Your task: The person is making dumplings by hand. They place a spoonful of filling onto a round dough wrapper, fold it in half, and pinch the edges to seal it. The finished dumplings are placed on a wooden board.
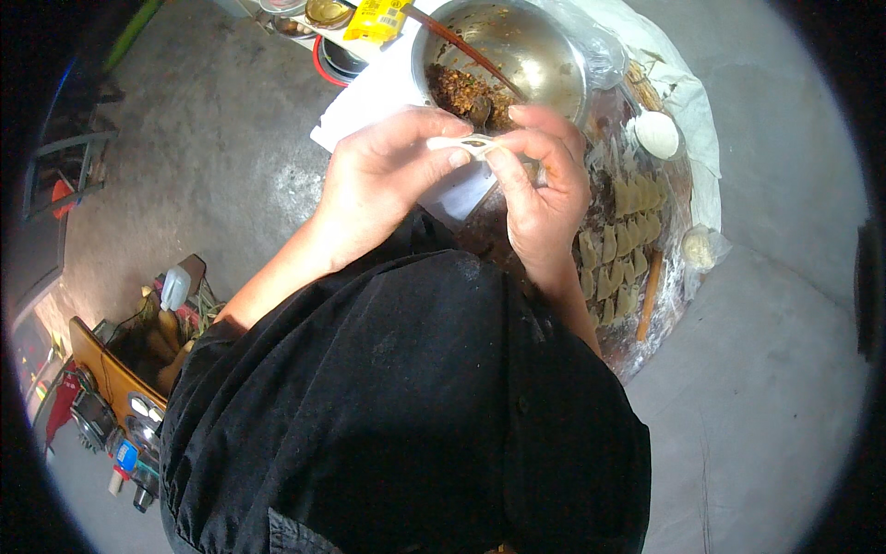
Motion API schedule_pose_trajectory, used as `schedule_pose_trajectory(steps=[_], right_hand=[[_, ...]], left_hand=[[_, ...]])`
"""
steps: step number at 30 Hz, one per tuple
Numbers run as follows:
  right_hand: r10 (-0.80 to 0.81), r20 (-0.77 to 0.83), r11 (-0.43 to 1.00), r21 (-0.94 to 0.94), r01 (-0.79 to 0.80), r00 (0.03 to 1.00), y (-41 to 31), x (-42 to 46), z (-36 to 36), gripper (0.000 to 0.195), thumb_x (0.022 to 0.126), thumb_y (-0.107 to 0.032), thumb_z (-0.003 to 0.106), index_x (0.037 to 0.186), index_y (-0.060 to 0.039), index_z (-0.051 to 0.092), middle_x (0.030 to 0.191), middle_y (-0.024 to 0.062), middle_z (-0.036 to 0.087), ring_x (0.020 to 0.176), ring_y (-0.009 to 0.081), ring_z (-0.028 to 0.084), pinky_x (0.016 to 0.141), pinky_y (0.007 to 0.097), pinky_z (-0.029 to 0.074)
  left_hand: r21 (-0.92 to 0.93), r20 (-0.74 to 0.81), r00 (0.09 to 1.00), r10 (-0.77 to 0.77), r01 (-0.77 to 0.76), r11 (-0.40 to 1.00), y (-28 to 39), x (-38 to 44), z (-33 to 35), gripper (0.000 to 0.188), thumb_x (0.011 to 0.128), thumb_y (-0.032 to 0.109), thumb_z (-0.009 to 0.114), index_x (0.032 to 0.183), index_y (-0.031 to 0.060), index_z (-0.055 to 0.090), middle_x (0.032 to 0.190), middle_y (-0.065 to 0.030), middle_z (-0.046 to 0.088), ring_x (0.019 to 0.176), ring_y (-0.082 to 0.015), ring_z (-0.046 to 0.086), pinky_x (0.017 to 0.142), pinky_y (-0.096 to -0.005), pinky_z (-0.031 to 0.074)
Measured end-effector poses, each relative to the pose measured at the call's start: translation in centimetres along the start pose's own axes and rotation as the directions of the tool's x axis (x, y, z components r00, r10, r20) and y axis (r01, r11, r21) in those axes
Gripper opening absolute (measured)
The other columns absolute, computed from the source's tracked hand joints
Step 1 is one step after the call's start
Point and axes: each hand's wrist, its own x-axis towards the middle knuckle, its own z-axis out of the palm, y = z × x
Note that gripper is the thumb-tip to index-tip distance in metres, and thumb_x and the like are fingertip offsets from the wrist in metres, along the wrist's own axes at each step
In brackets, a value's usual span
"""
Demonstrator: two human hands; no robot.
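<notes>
My left hand (387, 163) and my right hand (547, 173) pinch a dumpling (473, 144) between thumbs and fingers, one at each end. Its wrapper is partly closed, with dark filling showing through a gap on top. Just beyond the hands stands a large steel bowl (554, 59) holding minced filling (460, 90). A spoon rests in the filling, and reddish-brown chopsticks (464, 45) lie across the bowl. To the right of my right hand, rows of folded dumplings (626, 235) lie on the floured round table.
A wooden rolling pin (649, 296) lies right of the dumplings. A bowl of white flour (656, 133) and a plastic bag (699, 251) sit near the table's right edge. A yellow packet (376, 19) lies beyond the bowl at the left. A wooden cabinet (104, 360) stands at lower left.
</notes>
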Motion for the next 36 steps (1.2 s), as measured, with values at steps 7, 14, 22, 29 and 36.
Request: schedule_pose_trajectory(steps=[7, 14, 22, 29, 36], right_hand=[[-0.016, 0.015, 1.0, -0.019, 0.016, 1.0, -0.4, 0.0, 0.1, 0.013, 0.076, -0.002, 0.078, 0.086, -0.0071, 0.071, 0.11, 0.0086, 0.067, 0.104, 0.0232, 0.059, 0.094, 0.0347, 0.043], [-0.009, 0.011, 0.998, 0.066, 0.008, 1.0, 0.1, -0.4, 0.5, 0.014, 0.076, -0.002, 0.078, 0.087, -0.0063, 0.07, 0.109, 0.0092, 0.066, 0.104, 0.0234, 0.059, 0.093, 0.0349, 0.045], [-0.06, 0.053, 0.998, 0.023, 0.058, 0.997, -0.3, 0.2, -0.1, 0.01, 0.077, -0.003, 0.076, 0.085, -0.0066, 0.069, 0.111, 0.009, 0.066, 0.103, 0.0246, 0.06, 0.09, 0.0347, 0.045], [0.132, 0.117, 0.938, 0.305, -0.162, 0.984, -0.8, -0.4, 0.4, 0.026, 0.081, -0.001, 0.075, 0.104, -0.0034, 0.064, 0.112, 0.0103, 0.066, 0.108, 0.0197, 0.061, 0.094, 0.034, 0.048], [0.361, 0.244, 0.756, 0.489, -0.436, 0.9, -0.3, -2.1, 0.7, 0.028, 0.087, 0.001, 0.072, 0.113, 0.0001, 0.061, 0.105, 0.0069, 0.069, 0.097, 0.0109, 0.065, 0.085, 0.0263, 0.054]], left_hand=[[0.146, -0.014, 0.992, 0.123, -0.119, 0.982, 0.1, 0.1, 0.0, 0.016, 0.088, -0.002, 0.07, 0.103, -0.0022, 0.072, 0.108, -0.0104, 0.069, 0.102, -0.0182, 0.064, 0.091, -0.0301, 0.051], [0.171, -0.014, 0.975, 0.222, -0.217, 0.961, -1.0, 0.3, -0.1, 0.01, 0.088, 0.003, 0.071, 0.098, 0.0001, 0.071, 0.103, -0.009, 0.07, 0.099, -0.0181, 0.066, 0.089, -0.03, 0.051], [0.371, 0.044, 0.94, 0.337, -0.329, 0.869, 0.0, 0.6, 0.3, 0.013, 0.086, 0.006, 0.074, 0.097, -0.0003, 0.07, 0.098, -0.0113, 0.07, 0.095, -0.0247, 0.068, 0.087, -0.0336, 0.052], [0.244, 0.054, 0.945, 0.321, -0.324, 0.914, -0.5, 0.6, 0.0, 0.012, 0.085, 0.004, 0.074, 0.095, -0.0001, 0.071, 0.097, -0.0099, 0.071, 0.094, -0.0222, 0.068, 0.086, -0.0332, 0.052], [0.321, -0.008, 0.942, 0.334, -0.314, 0.893, -0.8, 0.2, 0.7, 0.021, 0.083, 0.003, 0.076, 0.104, 0.0018, 0.073, 0.103, -0.0097, 0.071, 0.097, -0.0224, 0.067, 0.087, -0.0333, 0.052]])
